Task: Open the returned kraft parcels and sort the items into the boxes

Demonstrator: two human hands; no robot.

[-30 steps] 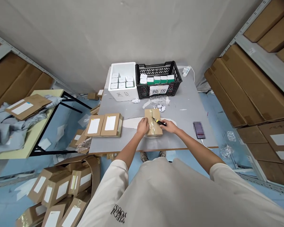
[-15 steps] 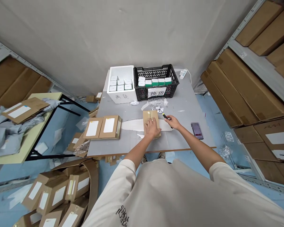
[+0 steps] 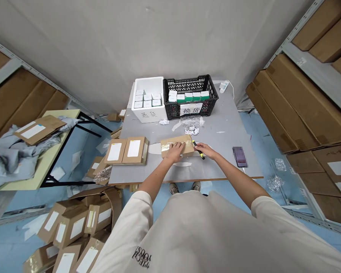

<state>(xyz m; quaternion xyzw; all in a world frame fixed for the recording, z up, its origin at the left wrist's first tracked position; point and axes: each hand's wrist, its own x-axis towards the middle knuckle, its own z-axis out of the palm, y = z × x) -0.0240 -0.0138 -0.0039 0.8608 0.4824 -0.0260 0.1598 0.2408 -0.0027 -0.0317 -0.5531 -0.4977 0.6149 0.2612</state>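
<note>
A taped cardboard box [image 3: 166, 145] lies lengthwise across the table in front of me. My left hand [image 3: 175, 152] rests on its top near the middle, fingers stretched over the shiny tape. At the box's right end, my right hand [image 3: 206, 149] is closed around a yellow-and-black box cutter [image 3: 201, 154]. The cutter's tip is close to the box's right edge; whether it touches the tape I cannot tell. To the left sit two labelled cardboard boxes [image 3: 144, 151], side by side.
Behind stand a white foam box [image 3: 149, 115] and a black crate [image 3: 213, 99], both holding small cartons. Bubble wrap [image 3: 191, 121] and crumpled paper [image 3: 192, 131] lie before the crate. A phone [image 3: 240, 156] is at right. A carton of parcels [image 3: 118, 201] stands on the floor, lower left.
The box has turned from pointing away from me to lying sideways. My left hand has shifted slightly left with it, and the cutter now meets its right end.
</note>
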